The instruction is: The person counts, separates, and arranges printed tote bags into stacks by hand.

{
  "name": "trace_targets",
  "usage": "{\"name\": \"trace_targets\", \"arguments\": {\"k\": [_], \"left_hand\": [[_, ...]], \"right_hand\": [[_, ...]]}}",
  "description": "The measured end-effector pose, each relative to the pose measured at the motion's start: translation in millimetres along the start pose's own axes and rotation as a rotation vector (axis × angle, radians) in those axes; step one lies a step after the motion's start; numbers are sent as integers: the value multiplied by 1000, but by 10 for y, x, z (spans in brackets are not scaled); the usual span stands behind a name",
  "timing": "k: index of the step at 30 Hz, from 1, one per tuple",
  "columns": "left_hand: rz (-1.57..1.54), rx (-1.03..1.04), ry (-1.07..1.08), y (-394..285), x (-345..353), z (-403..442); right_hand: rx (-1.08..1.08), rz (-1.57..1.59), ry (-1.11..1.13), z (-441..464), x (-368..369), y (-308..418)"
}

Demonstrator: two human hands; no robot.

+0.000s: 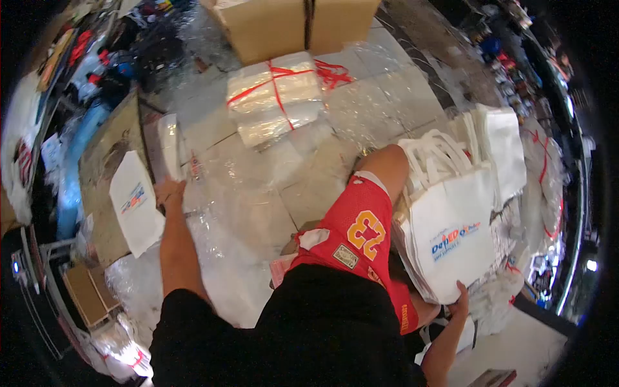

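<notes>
My left hand (169, 192) is at the left, its fingers closed at the edge of a white printed bag (137, 203) and beside a narrow white folded piece (169, 147); which of them it grips is hard to make out. At the right, my right hand (459, 300) holds the lower corner of a stack of white tote bags (451, 238). The top bag has blue and orange lettering, and the handles of the stack point away from me. More white bags (503, 151) stand behind that stack.
A clear-wrapped white bundle tied with red string (276, 97) lies ahead on the tiled floor. Cardboard boxes (264, 32) stand behind it. Clear plastic sheeting (225, 238) covers the floor at centre left. A wrapped bundle (541, 180) sits at the far right.
</notes>
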State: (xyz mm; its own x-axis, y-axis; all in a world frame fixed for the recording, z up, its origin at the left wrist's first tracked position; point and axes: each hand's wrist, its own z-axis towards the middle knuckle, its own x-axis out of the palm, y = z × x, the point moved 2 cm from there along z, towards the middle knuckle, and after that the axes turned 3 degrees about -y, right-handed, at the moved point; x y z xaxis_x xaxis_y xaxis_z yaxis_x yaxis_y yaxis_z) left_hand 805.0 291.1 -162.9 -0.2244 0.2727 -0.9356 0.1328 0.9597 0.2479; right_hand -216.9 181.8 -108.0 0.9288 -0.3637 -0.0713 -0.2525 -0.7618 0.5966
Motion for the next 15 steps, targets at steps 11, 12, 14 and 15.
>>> {"name": "trace_targets", "arguments": {"k": [11,12,14,15], "left_hand": [[-339,521,233,1574,1291,999],[-314,485,188,1543,1271,988],[-386,478,-81,1600,1354,952],[-220,445,-144,1548,1289,875]], "right_hand": [[-117,19,-94,284,-192,-95],[-105,50,-81,223,-194,-69],[-97,82,-96,190,-64,-75],[-102,91,-125,235,-90,-89]]}}
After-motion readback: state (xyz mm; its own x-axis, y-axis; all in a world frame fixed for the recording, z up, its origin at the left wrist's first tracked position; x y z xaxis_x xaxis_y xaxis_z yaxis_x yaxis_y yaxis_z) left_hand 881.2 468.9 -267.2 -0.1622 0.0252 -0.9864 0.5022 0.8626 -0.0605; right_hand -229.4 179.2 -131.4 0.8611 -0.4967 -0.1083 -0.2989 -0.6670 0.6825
